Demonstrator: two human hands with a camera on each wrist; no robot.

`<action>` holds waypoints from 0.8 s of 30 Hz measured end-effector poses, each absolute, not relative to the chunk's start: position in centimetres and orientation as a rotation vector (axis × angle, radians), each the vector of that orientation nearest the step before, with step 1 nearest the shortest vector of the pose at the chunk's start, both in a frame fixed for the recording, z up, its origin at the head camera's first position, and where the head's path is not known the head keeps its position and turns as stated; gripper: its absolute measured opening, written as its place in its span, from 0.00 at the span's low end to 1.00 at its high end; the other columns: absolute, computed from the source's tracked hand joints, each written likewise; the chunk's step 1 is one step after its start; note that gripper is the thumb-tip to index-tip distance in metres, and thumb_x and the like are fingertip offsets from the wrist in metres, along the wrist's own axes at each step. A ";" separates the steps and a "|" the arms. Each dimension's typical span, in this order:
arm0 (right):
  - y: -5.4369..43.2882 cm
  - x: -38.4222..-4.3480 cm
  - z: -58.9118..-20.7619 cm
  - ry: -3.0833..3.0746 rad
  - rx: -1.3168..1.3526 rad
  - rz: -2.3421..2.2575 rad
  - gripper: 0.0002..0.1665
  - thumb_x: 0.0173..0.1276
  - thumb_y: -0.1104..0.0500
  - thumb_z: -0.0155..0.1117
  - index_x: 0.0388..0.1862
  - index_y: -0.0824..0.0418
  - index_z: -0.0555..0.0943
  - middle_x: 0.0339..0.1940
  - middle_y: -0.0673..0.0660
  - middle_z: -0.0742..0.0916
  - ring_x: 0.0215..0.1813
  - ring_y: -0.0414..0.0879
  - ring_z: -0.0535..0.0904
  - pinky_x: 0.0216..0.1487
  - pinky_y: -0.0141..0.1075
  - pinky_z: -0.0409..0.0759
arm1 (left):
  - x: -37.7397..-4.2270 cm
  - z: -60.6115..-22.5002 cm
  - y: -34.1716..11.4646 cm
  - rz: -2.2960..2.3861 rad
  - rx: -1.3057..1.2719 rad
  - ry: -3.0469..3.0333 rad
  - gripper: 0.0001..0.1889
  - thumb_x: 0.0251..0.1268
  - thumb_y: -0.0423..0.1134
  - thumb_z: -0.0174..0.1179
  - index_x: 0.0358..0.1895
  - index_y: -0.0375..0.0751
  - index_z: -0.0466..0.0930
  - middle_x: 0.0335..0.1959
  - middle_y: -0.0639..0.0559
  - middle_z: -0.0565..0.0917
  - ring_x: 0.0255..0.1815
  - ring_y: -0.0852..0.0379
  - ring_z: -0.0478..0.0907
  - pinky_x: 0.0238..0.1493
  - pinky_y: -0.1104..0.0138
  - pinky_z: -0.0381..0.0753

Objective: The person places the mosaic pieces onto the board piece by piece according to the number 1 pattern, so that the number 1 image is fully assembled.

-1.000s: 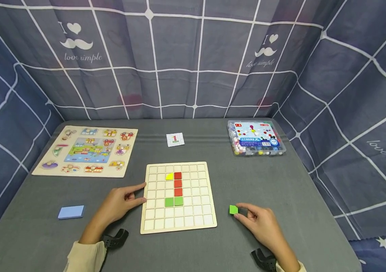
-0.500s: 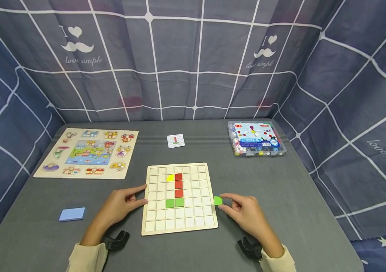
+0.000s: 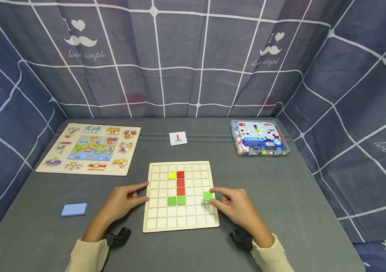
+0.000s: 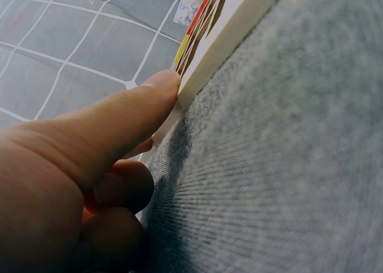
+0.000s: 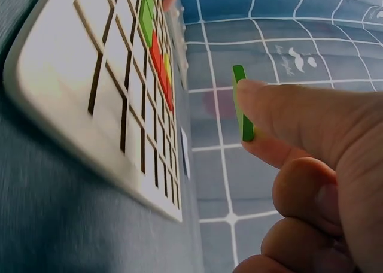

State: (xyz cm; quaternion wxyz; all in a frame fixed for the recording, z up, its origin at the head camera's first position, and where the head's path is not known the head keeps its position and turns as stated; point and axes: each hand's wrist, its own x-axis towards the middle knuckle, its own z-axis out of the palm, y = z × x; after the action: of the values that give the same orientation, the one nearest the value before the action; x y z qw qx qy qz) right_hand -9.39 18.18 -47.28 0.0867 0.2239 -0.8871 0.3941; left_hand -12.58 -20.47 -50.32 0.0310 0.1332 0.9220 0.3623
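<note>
A pale wooden grid board lies in the middle of the table. One yellow tile, a column of red tiles and two green tiles sit in its cells. My left hand touches the board's left edge with thumb and index finger spread apart; the left wrist view shows the thumb against the side. My right hand pinches a thin green square tile between thumb and index finger, over the board's right columns. In the right wrist view this tile is held clear of the board.
Behind the board lies a small card printed with a coloured grid pattern. A picture puzzle board is at the back left, and a clear plastic box at the back right. A blue block lies left of my left hand.
My right hand has moved left and away from me, carrying the green tile from the bare table to above the board's right side. The left hand stays at the board's edge.
</note>
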 end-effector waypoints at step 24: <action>14.5 -10.6 -49.5 -2.741 0.780 1.095 0.12 0.64 0.54 0.78 0.45 0.53 0.90 0.15 0.35 0.64 0.18 0.27 0.56 0.22 0.27 0.59 | -12.5 -50.2 -20.5 1.121 0.429 2.839 0.28 0.62 0.51 0.73 0.65 0.48 0.83 0.18 0.63 0.72 0.19 0.66 0.64 0.24 0.69 0.65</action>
State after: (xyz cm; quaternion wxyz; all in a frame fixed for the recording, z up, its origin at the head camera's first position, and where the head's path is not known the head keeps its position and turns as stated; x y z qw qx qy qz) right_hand -10.59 14.49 -49.46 0.0444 0.2552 -0.8970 0.3583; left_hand -12.55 -20.49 -50.17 0.0297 0.1392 0.9207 0.3635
